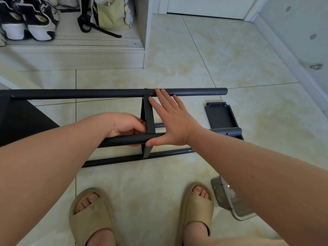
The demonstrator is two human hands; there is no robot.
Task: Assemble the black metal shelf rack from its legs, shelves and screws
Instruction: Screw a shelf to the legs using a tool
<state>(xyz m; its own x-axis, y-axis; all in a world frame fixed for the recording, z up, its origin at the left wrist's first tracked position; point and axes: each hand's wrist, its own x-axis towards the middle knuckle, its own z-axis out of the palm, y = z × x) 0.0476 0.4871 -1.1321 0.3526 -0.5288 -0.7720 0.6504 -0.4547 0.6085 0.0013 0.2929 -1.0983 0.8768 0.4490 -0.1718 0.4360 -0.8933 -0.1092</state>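
At frame centre the left hand (124, 127) grips the near black round metal leg tube (122, 140). The right hand (175, 128), fingers straight, presses flat on the edge-on black metal shelf panel (148, 114). The panel should be held square before screwing (likely step). 1 loose black metal shelf tray (219, 115) lies right of centre. The grey plastic parts tray (217, 192), lower right, sits underfoot.

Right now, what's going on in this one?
A person stands over the partly built black rack, which lies on its side on the tiled floor. The left hand grips the near leg beside an edge-on shelf that spans to the far leg. The right hand lies flat and open against that shelf, with its fingertips reaching the far leg. A loose shelf lies on the floor to the right, not yet fitted.
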